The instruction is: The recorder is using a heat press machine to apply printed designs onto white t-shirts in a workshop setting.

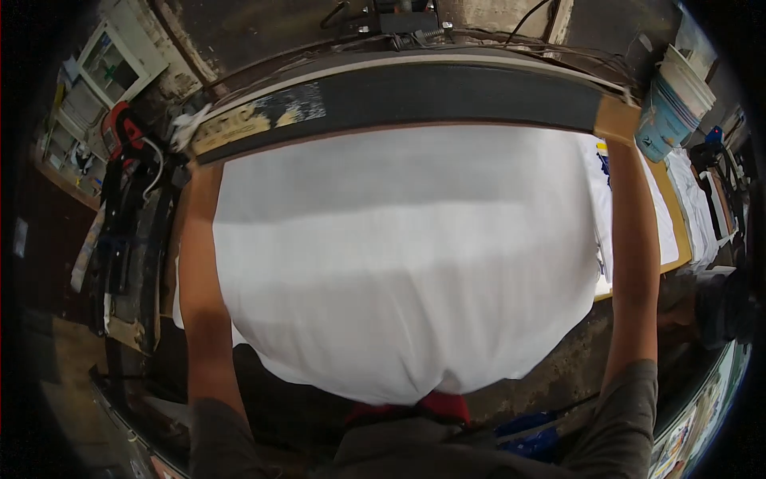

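A wide white cloth (407, 263) spreads between my two forearms, smooth at its far side and creased where it drapes toward my waist. Along its far edge runs a long dark bar (455, 94), with a worn pale label on its left part. My left hand (204, 169) is at the left end of this bar, by the cloth's far left corner. At the bar's right end is my right hand (617, 126), near the far right corner. The fingers of both hands are blurred or hidden, so their grip does not show.
More white cloth with blue marks (602, 164) lies on a yellowish board (675, 209) at right. Behind it stands a pale blue bucket (672, 108). Dark equipment with a red part (121, 132) is at left, near a white cabinet (120, 62). Cables run behind the bar.
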{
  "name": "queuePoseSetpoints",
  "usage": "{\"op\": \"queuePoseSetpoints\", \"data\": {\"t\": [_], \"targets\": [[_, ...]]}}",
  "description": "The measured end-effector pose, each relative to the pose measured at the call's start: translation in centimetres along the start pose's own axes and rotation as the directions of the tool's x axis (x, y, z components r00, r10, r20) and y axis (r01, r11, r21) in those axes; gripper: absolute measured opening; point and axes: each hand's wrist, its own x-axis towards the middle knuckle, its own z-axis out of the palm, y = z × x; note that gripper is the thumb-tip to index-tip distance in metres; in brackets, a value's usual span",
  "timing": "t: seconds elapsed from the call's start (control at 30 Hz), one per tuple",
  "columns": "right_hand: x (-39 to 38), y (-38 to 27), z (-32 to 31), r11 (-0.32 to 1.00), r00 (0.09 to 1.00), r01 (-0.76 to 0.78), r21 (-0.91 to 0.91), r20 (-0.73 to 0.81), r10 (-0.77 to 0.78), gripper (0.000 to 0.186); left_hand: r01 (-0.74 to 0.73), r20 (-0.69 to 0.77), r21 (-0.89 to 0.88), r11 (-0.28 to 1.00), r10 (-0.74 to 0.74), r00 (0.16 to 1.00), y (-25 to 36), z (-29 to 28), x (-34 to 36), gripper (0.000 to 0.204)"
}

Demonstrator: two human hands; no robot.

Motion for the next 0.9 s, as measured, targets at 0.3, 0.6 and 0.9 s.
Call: {"op": "queuePoseSetpoints", "data": {"t": [0.3, 0.6, 0.9], "targets": [[0.0, 1.2, 12.8, 0.971, 1.0, 0.012, 0.239, -0.001, -0.013, 0.037, 0.07, 0.159, -0.081, 0.994, -0.056, 0.986, -4.6, 5.3, 12.7, 0.054], [-0.1, 5.4, 14.9, 0.942, 0.998, 0.018, 0.336, -0.062, 0.003, 0.039, 0.098, 0.364, -0.271, 0.958, 0.008, 0.931, -21.0, 3.3, -4.0, 0.056], [-0.2, 3.8, 16.7, 0.846, 0.992, 0.061, 0.53, -0.124, 0.007, 0.042, 0.146, 0.492, -0.356, 0.923, 0.052, 0.869, -18.5, 8.2, 14.0, 0.059]]}}
